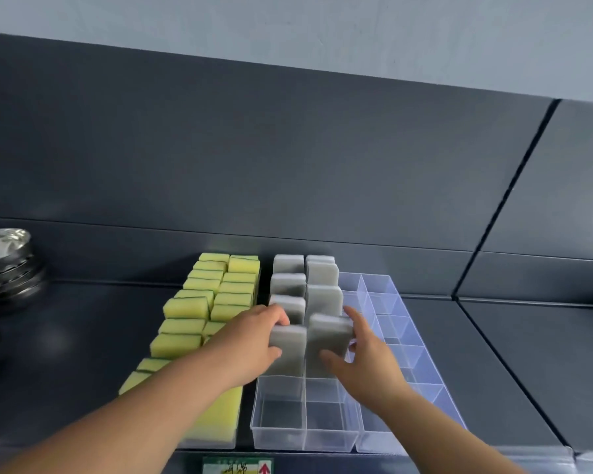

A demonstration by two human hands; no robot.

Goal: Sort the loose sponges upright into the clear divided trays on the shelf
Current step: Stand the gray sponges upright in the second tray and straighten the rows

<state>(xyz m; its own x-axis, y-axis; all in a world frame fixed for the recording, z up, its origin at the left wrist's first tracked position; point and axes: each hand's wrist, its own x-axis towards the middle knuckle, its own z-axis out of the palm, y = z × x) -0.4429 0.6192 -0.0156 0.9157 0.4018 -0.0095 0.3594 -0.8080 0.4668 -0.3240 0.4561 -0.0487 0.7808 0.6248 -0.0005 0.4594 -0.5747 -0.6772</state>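
Note:
Three clear divided trays stand side by side on the dark shelf. The left tray (220,439) holds several yellow sponges (185,307) upright. The middle tray (278,429) holds several grey sponges (324,273) upright in its back compartments; its front compartments hold nothing. My left hand (250,340) grips a grey sponge (288,350) standing in the middle tray's left column. My right hand (367,360) grips another grey sponge (327,336) in the right column, thumb below and fingers behind it. The right tray (421,371) shows no sponges.
Stacked metal bowls (6,258) sit at the shelf's far left. A dark back panel rises behind the trays. A green and white label (237,466) with a red arrow hangs on the shelf's front edge. Bare shelf lies on both sides of the trays.

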